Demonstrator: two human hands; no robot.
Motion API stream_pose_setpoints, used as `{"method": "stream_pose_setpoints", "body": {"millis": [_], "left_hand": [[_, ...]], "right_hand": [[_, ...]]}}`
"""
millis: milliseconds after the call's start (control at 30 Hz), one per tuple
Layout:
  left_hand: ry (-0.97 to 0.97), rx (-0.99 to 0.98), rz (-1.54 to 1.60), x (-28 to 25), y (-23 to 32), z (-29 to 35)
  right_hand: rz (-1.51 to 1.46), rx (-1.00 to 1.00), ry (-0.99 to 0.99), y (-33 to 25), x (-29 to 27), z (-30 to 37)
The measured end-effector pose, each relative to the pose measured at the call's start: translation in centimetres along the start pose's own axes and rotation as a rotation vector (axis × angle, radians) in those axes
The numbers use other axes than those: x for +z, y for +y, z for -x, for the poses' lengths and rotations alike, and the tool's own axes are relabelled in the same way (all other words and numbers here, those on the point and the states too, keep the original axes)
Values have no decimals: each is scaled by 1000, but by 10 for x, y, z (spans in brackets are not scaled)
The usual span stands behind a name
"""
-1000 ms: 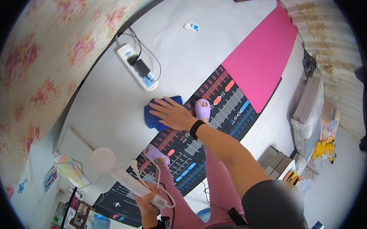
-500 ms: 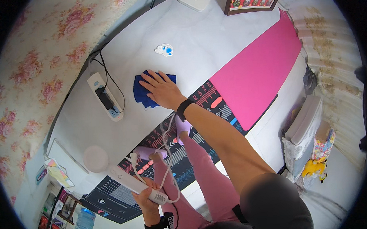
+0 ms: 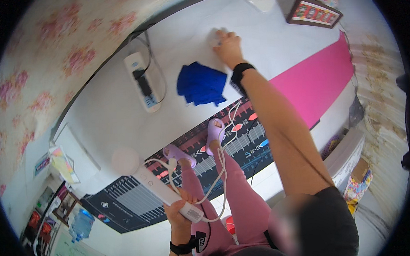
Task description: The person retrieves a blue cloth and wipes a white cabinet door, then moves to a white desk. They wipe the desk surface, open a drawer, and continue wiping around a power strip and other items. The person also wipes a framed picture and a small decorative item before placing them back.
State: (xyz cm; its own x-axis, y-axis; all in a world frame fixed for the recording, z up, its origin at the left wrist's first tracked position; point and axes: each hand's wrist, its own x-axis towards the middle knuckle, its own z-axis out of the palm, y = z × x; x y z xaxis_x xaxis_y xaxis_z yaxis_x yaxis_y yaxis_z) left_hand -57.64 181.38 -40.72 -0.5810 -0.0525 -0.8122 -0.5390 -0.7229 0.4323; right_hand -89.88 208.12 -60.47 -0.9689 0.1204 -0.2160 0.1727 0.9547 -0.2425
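Near left, your left hand (image 3: pixel 177 212) grips the white wand (image 3: pixel 161 189). Farther right, the blue cloth (image 3: pixel 202 83) now lies uncovered on the table (image 3: pixel 108 118): your right hand (image 3: pixel 229 45) has left it, so its use seems paused. Right and far, that hand bends over a small pale thing (image 3: pixel 215 38); whether gripping, I cannot tell.

cloth (image 3: pixel 201 83): matt fabric | handheld device (image 3: pixel 161 188): smooth plastic | tabletop (image 3: pixel 109 127): smooth | power strip (image 3: pixel 135 62): plastic
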Motion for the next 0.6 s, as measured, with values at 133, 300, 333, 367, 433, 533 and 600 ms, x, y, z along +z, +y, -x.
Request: {"method": "stream_pose_setpoints", "body": {"millis": [133,300,333,367,433,533,600], "left_hand": [[59,37,-21,-17,6,4],[67,26,10,-47,20,9],[96,18,-12,-53,23,11],[108,22,-23,-59,25,13],[86,47,-3,-70,31,16],[108,62,50,-84,41,21],[160,56,45,-93,48,24]], "right_hand": [[-200,127,67,4,7,-1],[-213,-13,292,-10,14,27],[-267,-39,422,-17,12,41],[-374,16,478,-27,11,55],[-680,121,417,-48,5,92],[-1193,224,-27,-99,8,157],[-961,118,-236,-140,18,187]]}}
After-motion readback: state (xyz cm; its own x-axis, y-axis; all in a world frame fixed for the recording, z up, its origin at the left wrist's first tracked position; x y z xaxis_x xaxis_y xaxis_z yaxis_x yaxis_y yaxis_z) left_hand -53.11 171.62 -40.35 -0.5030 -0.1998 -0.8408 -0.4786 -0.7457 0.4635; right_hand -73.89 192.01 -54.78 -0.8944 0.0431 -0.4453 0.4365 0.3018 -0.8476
